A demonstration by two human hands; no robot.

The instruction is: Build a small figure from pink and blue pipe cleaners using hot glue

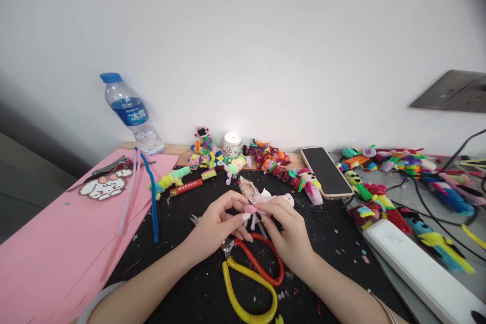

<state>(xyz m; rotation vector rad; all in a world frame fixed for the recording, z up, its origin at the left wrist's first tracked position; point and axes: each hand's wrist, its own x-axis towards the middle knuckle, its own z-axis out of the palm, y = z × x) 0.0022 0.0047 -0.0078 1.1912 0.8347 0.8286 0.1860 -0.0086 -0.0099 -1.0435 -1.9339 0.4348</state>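
Between my two hands is a small pink and lilac pipe-cleaner figure (250, 209), partly covered by fingers. My left hand (216, 225) pinches it from the left with thumb and fingertips. From the other side my right hand (286, 225) grips it, fingers bent over its top. Below them, on the black mat (182, 283), lie scissors with one red handle (279, 263) and one yellow handle (250, 288); their blades pass under my left hand. Just behind the fingers are a brownish fuzzy piece (248, 190) and a pale pink shape (286, 198).
Pink sheets (49, 243) at left carry pipe cleaners (155, 207) and a dog-shaped piece (102, 188). A water bottle (129, 111) leans on the wall. Behind are a white candle-like cup (232, 144), several colourful figures (273, 159) and a phone (326, 172). A white power bank-like box (421, 273) is right.
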